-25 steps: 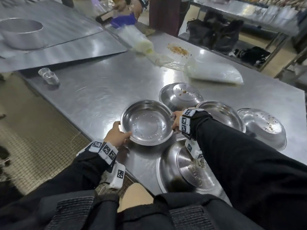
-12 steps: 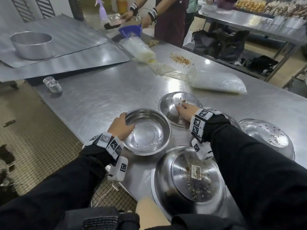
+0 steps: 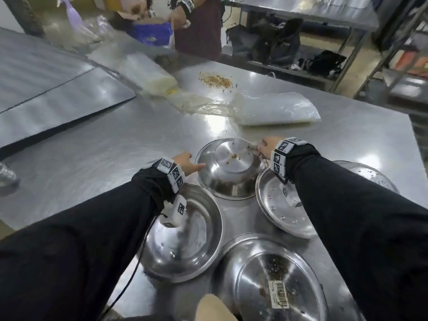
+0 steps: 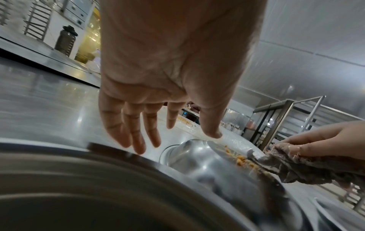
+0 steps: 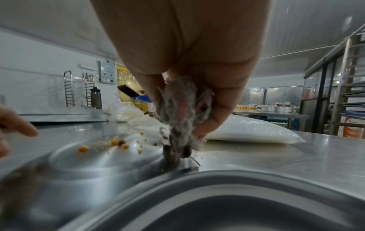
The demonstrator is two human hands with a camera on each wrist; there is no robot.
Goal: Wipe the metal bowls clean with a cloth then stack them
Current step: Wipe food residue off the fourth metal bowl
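The right hand has a closed grip on a crumpled, damp grey cloth, fingers and thumb bunched round it so that its lower end hangs down onto the far right edge of an upturned round steel bowl. That bowl lies base up on the stainless steel tabletop, with a few orange-brown crumbs scattered on its flat base, just left of the cloth. The left hand holds nothing: its fingers are straight and spread, reaching toward the bowl's left rim; whether they touch it cannot be told.

Nearer the person, a right-way-up round steel bowl sits below the left wrist, and a second right-way-up steel bowl lies under the right forearm, just beside the upturned one. Nearest of all is a large upturned steel bowl with a paper label and dark specks on its base. Another crumb-flecked steel bowl shows at the right, partly hidden by the sleeve.

Farther off on the tabletop lie a clear plastic bag of white powder, a pile of brown crumbs, and a second person's hands over a blue tub.
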